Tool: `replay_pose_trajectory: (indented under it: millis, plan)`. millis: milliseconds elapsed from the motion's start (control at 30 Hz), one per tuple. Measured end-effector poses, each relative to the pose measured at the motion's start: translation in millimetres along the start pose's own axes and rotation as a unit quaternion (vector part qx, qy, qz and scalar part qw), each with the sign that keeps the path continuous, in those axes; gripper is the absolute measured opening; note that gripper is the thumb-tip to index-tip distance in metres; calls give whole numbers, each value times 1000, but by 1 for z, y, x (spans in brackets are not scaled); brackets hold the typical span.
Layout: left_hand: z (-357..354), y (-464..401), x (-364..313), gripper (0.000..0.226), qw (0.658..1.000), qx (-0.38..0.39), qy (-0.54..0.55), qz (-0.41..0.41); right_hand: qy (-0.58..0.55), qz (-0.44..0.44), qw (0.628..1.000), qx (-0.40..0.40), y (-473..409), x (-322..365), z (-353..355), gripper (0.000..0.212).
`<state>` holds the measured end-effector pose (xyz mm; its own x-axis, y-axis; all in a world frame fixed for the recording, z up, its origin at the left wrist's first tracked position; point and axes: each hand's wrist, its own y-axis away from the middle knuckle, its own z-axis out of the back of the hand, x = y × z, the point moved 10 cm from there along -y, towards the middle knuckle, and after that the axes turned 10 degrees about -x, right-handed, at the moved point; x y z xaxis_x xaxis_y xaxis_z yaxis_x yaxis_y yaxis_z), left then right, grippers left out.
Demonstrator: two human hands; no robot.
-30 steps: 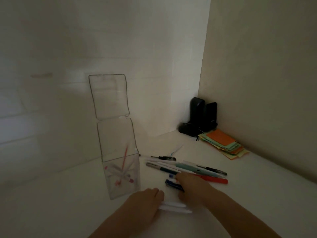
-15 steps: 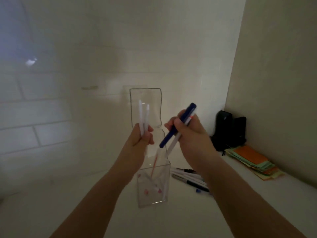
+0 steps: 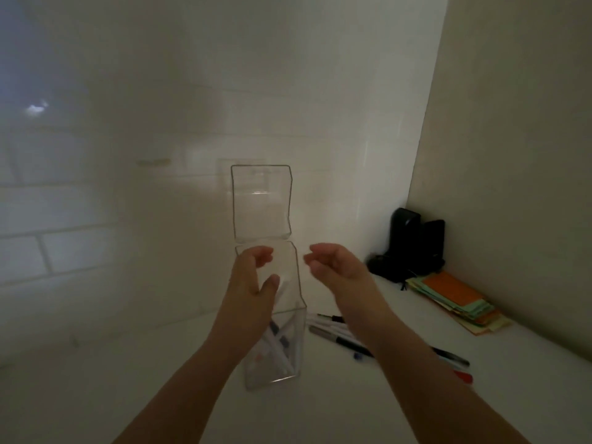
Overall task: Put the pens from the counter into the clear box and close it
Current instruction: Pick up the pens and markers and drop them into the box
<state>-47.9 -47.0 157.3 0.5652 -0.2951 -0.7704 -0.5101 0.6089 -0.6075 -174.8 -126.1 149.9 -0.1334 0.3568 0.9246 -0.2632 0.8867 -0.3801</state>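
Observation:
The tall clear box (image 3: 296, 318) stands upright on the white counter, its hinged lid (image 3: 261, 203) flipped up behind it. Several pens (image 3: 278, 347) lie inside it, white and blue ones among them. My left hand (image 3: 253, 277) hovers over the box's mouth with fingers apart and nothing in it. My right hand (image 3: 336, 267) is just right of the box's top, also empty with curled, spread fingers. More pens (image 3: 339, 334) lie on the counter to the right of the box, partly hidden by my right forearm.
A black device (image 3: 413, 245) stands in the back right corner. In front of it lies a stack of coloured paper notes (image 3: 455, 299). A tiled wall runs behind the counter (image 3: 112, 379) and a plain wall closes the right side.
Both hands lifted pens from the counter up over the box. Now the pens are out of my hands and lie inside the box; both hands are empty above it.

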Motion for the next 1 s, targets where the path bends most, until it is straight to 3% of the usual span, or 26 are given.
replay_pose_trajectory:
  millis: [67,133,167,233,300,433,567,667,733,800,900,1000]
  plan:
    - [0,16,-30,24,993,-5,-27,-119,37,11,999,-10,-2,0,38,22]
    - [-20,37,-51,18,979,63,-40,-190,163,-5,987,8,3,-22,73,26]
    - [-37,49,-54,18,969,116,-49,-211,275,-18,961,30,7,-39,88,24]
    - [-79,75,-46,20,944,225,-76,-231,498,-50,861,87,21,-79,113,16]
    - [-119,93,-20,26,928,292,-106,-207,606,-71,781,133,35,-106,128,29]
    - [-173,102,42,43,881,349,-278,-155,638,-56,756,137,49,-121,128,39]
    - [-193,95,57,63,821,322,-401,-249,659,-26,735,157,52,-126,120,38]
    - [-200,90,69,39,822,343,-416,-185,675,-38,714,181,53,-130,120,39]
    - [-207,90,78,33,787,362,-460,-198,690,-37,692,208,55,-133,118,38]
    - [-210,88,80,35,773,382,-463,-208,699,-21,675,238,58,-136,115,33]
    - [-207,92,84,44,765,418,-453,-189,682,-40,682,261,67,-141,118,30]
    - [-203,98,93,37,757,445,-448,-166,662,-65,705,248,72,-138,124,34]
